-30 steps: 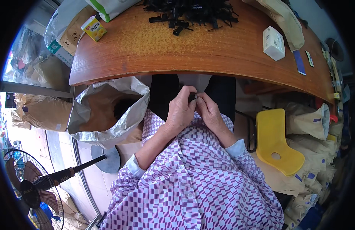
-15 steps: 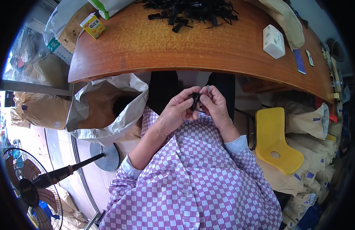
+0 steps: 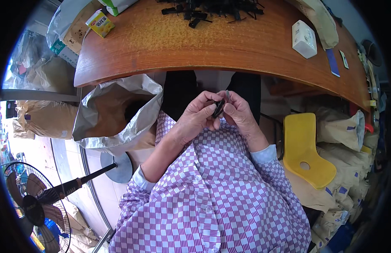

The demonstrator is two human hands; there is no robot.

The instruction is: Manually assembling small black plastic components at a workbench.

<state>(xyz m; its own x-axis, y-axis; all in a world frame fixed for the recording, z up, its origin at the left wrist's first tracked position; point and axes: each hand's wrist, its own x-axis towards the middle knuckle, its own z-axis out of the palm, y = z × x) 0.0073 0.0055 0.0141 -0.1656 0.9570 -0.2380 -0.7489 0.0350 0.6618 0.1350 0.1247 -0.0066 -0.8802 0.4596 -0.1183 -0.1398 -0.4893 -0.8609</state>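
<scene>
Above my lap, just in front of the table edge, both hands meet around a small black plastic part point(image 3: 218, 108). My left hand point(image 3: 198, 114) pinches it between thumb and fingers. My right hand point(image 3: 242, 114) is closed beside it, and a thin grey strip-like tool point(image 3: 228, 96) sticks up from between its fingers. Whether the right fingertips also grip the black part is hard to make out. A heap of similar black parts point(image 3: 212, 10) lies at the far side of the table.
The wooden table point(image 3: 161, 48) carries a yellow carton point(image 3: 100, 24) and a white tissue pack point(image 3: 304, 39). A large open silvery sack point(image 3: 149, 90) stands at left, a standing fan point(image 3: 35, 208) nearer. At right are a yellow chair point(image 3: 300, 139) and several paper sacks point(image 3: 343, 162).
The black part has turned between my fingers and now lies more slanted. My hands stay together in nearly the same place. The whole view has shifted slightly, with the table higher in it.
</scene>
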